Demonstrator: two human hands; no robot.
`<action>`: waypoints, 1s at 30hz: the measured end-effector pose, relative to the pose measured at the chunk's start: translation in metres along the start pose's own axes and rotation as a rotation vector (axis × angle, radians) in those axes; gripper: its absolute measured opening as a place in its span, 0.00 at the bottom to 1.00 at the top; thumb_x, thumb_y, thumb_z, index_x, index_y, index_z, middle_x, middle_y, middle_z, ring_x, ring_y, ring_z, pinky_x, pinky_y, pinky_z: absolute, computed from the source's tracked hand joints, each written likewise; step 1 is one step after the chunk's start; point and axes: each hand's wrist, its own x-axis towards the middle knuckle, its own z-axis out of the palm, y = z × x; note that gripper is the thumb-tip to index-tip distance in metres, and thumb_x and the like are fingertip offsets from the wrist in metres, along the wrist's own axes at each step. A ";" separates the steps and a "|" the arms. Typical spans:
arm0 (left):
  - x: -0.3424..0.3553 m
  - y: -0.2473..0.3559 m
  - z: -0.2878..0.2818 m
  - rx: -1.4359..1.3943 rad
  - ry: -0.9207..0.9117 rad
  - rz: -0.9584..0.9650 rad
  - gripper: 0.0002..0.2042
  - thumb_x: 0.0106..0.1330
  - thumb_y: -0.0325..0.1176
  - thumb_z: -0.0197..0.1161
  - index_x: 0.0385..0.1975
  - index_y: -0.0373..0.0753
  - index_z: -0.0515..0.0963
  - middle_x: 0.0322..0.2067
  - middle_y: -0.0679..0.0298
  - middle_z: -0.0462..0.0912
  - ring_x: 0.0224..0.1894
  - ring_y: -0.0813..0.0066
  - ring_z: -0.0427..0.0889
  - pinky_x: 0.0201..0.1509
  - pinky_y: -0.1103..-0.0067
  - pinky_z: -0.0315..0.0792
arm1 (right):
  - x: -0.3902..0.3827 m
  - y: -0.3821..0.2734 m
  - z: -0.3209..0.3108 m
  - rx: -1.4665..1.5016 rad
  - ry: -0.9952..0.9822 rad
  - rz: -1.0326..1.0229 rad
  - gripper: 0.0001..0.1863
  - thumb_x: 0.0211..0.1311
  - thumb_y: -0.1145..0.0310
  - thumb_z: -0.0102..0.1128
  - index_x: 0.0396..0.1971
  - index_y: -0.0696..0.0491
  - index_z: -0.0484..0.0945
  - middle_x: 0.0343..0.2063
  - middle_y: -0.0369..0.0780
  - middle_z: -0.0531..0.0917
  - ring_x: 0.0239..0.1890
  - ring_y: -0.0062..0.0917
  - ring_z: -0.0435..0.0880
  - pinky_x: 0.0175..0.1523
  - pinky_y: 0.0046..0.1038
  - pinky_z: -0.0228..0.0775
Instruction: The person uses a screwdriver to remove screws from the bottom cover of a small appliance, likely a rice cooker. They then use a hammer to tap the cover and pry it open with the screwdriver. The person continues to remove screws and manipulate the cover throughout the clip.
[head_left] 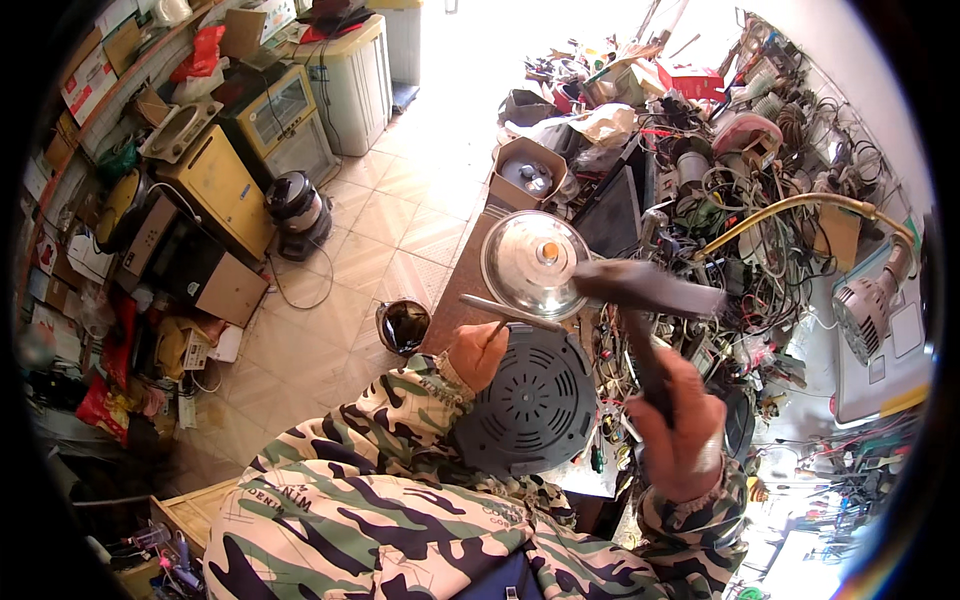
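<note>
My right hand (685, 430) is closed round the handle of a hammer (650, 288). The hammer's dark head is raised and smeared by motion, above the right rim of a shiny metal lid (535, 255). In my left hand (477, 355) is a thin grey metal bar (508, 312), pinched between the fingers and slanting down to the right. Just right of that hand lies a round black vented plastic base (527, 400), its slots and centre facing up. The bar passes over the base's far edge; whether it touches is unclear.
A cardboard box (527, 172) with a metal part inside stands beyond the lid. Tangled cables (770, 240) and parts heap up on the right, under a yellow-necked lamp (865, 305). On the tiled floor are a dark bin (403, 327) and a black-and-silver appliance (298, 213).
</note>
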 end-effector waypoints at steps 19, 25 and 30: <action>0.002 0.007 -0.003 0.020 0.009 0.053 0.14 0.75 0.31 0.54 0.26 0.32 0.72 0.18 0.52 0.72 0.20 0.52 0.75 0.26 0.67 0.68 | 0.007 -0.028 0.006 0.457 0.299 0.076 0.19 0.64 0.73 0.69 0.53 0.59 0.78 0.29 0.47 0.85 0.26 0.38 0.86 0.33 0.34 0.78; 0.003 0.002 0.000 -0.039 -0.007 -0.003 0.14 0.75 0.31 0.54 0.25 0.32 0.72 0.18 0.51 0.72 0.20 0.50 0.76 0.27 0.66 0.69 | 0.008 -0.006 0.014 -0.145 -0.280 0.047 0.17 0.63 0.75 0.66 0.52 0.58 0.77 0.25 0.46 0.81 0.23 0.37 0.84 0.30 0.36 0.74; -0.005 0.005 -0.004 0.101 0.020 0.050 0.14 0.75 0.32 0.54 0.25 0.31 0.72 0.19 0.50 0.72 0.21 0.49 0.77 0.27 0.65 0.69 | -0.015 0.005 0.012 0.315 0.403 0.311 0.11 0.74 0.65 0.59 0.45 0.58 0.78 0.20 0.31 0.77 0.16 0.11 0.71 0.20 0.18 0.57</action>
